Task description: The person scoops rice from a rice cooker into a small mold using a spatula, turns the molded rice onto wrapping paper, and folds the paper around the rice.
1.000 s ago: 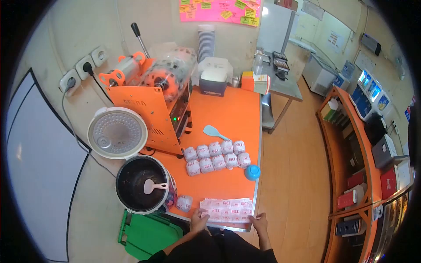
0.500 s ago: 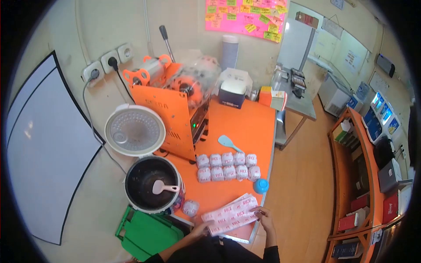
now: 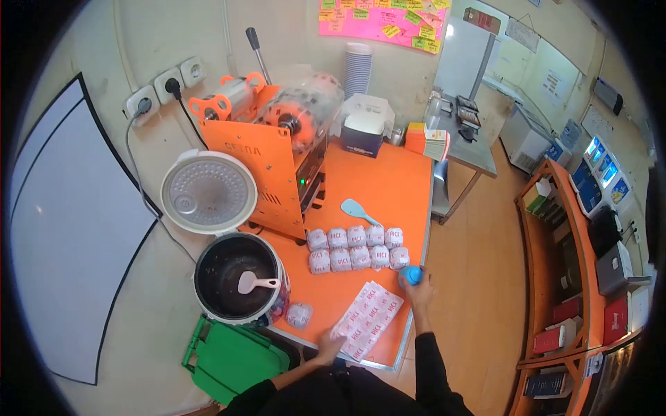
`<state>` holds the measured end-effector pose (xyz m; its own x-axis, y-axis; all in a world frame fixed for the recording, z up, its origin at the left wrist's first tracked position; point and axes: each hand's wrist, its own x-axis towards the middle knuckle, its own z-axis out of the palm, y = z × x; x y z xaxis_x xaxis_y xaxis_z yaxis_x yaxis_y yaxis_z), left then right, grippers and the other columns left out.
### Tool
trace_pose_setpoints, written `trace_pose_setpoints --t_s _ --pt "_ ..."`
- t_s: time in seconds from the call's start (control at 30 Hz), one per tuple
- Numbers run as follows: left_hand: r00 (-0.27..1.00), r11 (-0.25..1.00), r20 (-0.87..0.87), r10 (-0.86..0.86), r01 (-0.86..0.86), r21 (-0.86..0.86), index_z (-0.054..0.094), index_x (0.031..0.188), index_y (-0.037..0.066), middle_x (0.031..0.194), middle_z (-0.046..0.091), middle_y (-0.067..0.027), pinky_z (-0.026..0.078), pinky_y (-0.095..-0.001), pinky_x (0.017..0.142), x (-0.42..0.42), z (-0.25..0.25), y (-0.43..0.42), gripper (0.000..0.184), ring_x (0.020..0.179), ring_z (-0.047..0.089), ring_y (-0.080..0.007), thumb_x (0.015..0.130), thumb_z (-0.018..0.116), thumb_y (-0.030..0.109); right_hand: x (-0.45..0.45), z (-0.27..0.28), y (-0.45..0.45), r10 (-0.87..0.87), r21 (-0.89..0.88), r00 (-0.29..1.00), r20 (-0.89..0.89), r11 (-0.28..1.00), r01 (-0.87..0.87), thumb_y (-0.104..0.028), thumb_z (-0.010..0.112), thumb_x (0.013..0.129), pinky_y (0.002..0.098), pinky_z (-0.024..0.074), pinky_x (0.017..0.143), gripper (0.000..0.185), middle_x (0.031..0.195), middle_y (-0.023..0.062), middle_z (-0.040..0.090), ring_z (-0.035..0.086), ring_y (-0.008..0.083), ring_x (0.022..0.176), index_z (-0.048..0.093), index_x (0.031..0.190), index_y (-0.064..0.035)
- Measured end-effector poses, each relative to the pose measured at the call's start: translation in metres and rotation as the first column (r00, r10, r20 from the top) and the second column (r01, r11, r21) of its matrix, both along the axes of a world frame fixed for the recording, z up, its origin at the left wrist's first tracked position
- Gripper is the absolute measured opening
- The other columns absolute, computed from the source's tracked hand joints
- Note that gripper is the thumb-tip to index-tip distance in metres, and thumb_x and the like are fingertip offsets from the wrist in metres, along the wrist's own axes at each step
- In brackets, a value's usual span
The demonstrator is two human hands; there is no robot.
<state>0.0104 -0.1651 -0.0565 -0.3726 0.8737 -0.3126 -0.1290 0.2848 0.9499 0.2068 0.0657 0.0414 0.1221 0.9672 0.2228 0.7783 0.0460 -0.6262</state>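
Observation:
My left hand [image 3: 329,347] pinches the lower left edge of the printed wrapping paper [image 3: 369,320], white sheets with red "RICE" lettering lying at the table's near edge. My right hand [image 3: 420,291] is closed round a small blue cup [image 3: 412,275] at the table's right edge. Just beyond the paper sit two rows of wrapped rice balls [image 3: 359,258] in the same printed paper. One more wrapped rice ball [image 3: 300,315] lies apart, left of the paper. A light blue paddle [image 3: 358,210] rests behind the rows.
On the left stands an open rice cooker [image 3: 281,298] with a pink rice paddle [image 3: 257,282] inside. Below it is a green bin [image 3: 239,364]. An orange sealing machine [image 3: 260,177], a box [image 3: 362,142] and stacked cups [image 3: 358,69] occupy the back. Orange shelves [image 3: 555,277] line the right.
My right hand has let go of the paper and moved up to the blue cup. The paper has turned more upright, with my left hand still at its edge.

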Motion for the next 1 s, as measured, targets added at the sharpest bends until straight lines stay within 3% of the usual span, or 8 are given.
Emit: trace_pose_setpoints --t_s 0.13,0.3,0.43,0.5,0.57,0.67,0.77,1.0 --pt "0.979 0.991 -0.159 -0.130 0.132 0.002 0.059 0.116 -0.004 0.100 0.069 -0.0157 0.051 -0.0364 0.084 0.012 0.003 -0.002 0.040 0.093 0.067 -0.0231 0.080 0.067 0.011 -0.014 0.017 -0.063 0.176 0.121 0.966 -0.188 0.981 -0.155 -0.037 0.078 0.071 0.0424 0.0476 0.088 0.071 0.120 0.0189 0.055 0.058 0.0348 0.105 0.051 0.129 -0.0062" --pt "0.919 0.908 0.004 -0.395 0.391 -0.149 0.057 0.118 -0.001 0.098 0.068 -0.0192 0.053 -0.0428 0.079 0.011 0.025 -0.002 0.038 0.080 0.069 -0.0308 0.084 0.063 0.013 -0.014 -0.027 -0.125 0.325 0.080 0.939 0.110 0.939 -0.334 -0.040 0.072 0.076 0.0499 0.0362 0.100 0.077 0.129 0.0238 0.045 0.044 0.0403 0.118 0.042 0.138 -0.0057" --pt "0.553 0.776 -0.626 -0.550 0.615 -0.139 0.058 0.109 -0.001 0.089 0.067 -0.0182 0.052 -0.0458 0.069 -0.031 0.128 0.003 0.029 0.071 0.066 -0.0350 0.086 0.061 0.016 -0.014 -0.016 -0.117 0.327 -0.010 0.930 0.167 0.944 -0.330 -0.041 0.065 0.082 0.0513 0.0298 0.104 0.072 0.132 0.0239 0.043 0.041 0.0408 0.122 0.040 0.139 -0.0062" --pt "0.724 0.856 -0.678 -0.126 0.425 0.294 0.059 0.113 0.003 0.087 0.068 -0.0157 0.050 -0.0464 0.068 -0.058 0.194 0.004 0.031 0.072 0.065 -0.0359 0.088 0.060 0.022 -0.018 -0.004 -0.104 0.280 0.073 0.954 0.104 0.955 -0.288 -0.039 0.064 0.083 0.0502 0.0303 0.104 0.067 0.130 0.0233 0.045 0.041 0.0401 0.121 0.042 0.137 -0.0059" --pt "0.556 0.959 -0.821 0.126 0.142 0.244 0.058 0.117 0.008 0.092 0.068 -0.0149 0.051 -0.0433 0.070 -0.102 0.237 0.003 0.033 0.073 0.066 -0.0339 0.090 0.058 0.026 -0.029 0.006 -0.074 0.229 0.171 0.973 0.026 0.958 -0.230 -0.038 0.063 0.084 0.0491 0.0308 0.103 0.063 0.127 0.0227 0.047 0.042 0.0394 0.120 0.044 0.135 -0.0055" --pt "0.570 0.984 -0.807 0.155 -0.165 0.072 0.056 0.125 0.008 0.095 0.069 -0.0134 0.051 -0.0380 0.072 -0.159 0.292 0.012 0.041 0.067 0.066 -0.0291 0.094 0.051 0.035 -0.060 0.017 -0.009 0.323 0.164 0.946 0.013 0.933 -0.321 -0.033 0.063 0.084 0.0484 0.0343 0.100 0.055 0.121 0.0206 0.050 0.045 0.0385 0.116 0.047 0.128 -0.0046" --pt "0.899 0.976 -0.423 0.109 -0.178 -0.126 0.060 0.122 0.005 0.084 0.069 -0.0118 0.051 -0.0348 0.069 -0.190 0.280 0.023 0.059 0.063 0.065 -0.0246 0.097 0.037 0.053 -0.107 0.016 0.067 0.393 0.295 0.914 0.099 0.866 -0.404 -0.029 0.063 0.083 0.0495 0.0377 0.096 0.046 0.117 0.0192 0.052 0.047 0.0387 0.112 0.052 0.122 -0.0067" --pt "0.927 0.953 -0.375 -0.014 -0.101 -0.286 0.069 0.097 0.000 0.078 0.067 -0.0213 0.048 -0.0436 0.085 -0.215 0.201 0.037 0.079 0.086 0.067 -0.0369 0.095 0.025 0.065 -0.175 -0.032 0.212 0.499 -0.259 0.801 0.331 0.864 -0.431 -0.042 0.053 0.086 0.0529 0.0410 0.094 0.041 0.126 0.0260 0.055 0.054 0.0412 0.112 0.073 0.096 -0.0073"
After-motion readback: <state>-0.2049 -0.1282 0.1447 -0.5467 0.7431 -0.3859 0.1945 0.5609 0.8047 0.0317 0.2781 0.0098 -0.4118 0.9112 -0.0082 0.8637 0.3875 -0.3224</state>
